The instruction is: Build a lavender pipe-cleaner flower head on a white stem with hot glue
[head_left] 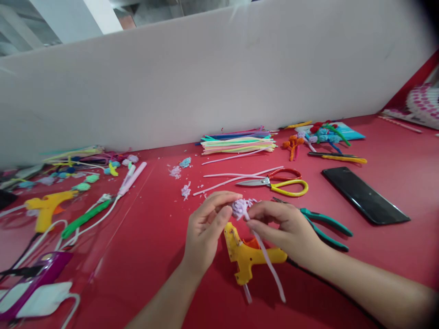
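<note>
Between my two hands is a small lilac pipe-cleaner flower (pixel 239 208), with a long lilac strip (pixel 268 262) hanging down from it. The fingers of my left hand (pixel 209 228) are closed on the flower's left side. On its right, my right hand (pixel 283 227) pinches the strip close to the flower. Under both hands a yellow glue gun (pixel 252 258) lies on the red table, its nozzle up and to the left, a clear glue stick at its lower end. Scissors (pixel 274 182) with red and yellow handles lie just beyond my hands.
Green-handled pliers (pixel 325 224) and a black phone (pixel 365 194) lie right. A pipe-cleaner bundle (pixel 238 142), loose lilac strips (pixel 236 183) and small lilac clumps (pixel 185 191) are farther back. At left are another yellow glue gun (pixel 48 208) and white cables. A grey partition (pixel 206 77) stands behind.
</note>
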Tool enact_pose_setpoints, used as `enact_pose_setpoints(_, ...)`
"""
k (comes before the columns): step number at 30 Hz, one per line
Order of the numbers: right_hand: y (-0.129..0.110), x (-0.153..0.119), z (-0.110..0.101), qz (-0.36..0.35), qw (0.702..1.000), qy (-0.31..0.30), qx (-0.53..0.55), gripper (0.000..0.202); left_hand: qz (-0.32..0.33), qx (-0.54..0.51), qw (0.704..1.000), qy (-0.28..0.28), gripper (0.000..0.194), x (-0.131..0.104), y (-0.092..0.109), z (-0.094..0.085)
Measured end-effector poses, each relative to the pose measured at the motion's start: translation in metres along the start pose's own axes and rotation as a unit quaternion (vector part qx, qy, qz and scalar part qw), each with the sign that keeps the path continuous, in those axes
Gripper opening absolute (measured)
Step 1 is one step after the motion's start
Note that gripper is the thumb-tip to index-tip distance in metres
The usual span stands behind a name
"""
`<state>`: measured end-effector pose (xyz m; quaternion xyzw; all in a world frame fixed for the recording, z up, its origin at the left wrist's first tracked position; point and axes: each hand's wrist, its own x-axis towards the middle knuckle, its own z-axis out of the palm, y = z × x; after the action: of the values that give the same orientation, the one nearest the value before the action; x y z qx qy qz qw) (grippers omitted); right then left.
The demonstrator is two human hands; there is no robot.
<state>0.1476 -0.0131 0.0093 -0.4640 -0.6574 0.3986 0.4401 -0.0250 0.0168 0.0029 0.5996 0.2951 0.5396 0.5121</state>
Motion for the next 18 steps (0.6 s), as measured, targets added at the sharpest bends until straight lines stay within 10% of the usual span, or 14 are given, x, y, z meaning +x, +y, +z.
enact_pose_setpoints(9, -0.003, 0.000, 0.001, 0.052, 0.997, -0.025, 0.053, 0.017, -0.136, -0.168, 0.976, 0.014, 0.015, 0.006, 0.000, 0.002)
enact_pose_setpoints(18, 0.000, 0.004, -0.026, 0.016, 0.917, -0.219, -0.332, 0.023, -0.183, -0.255, 0.949, 0.036, 0.015, 0.017, -0.003, -0.011)
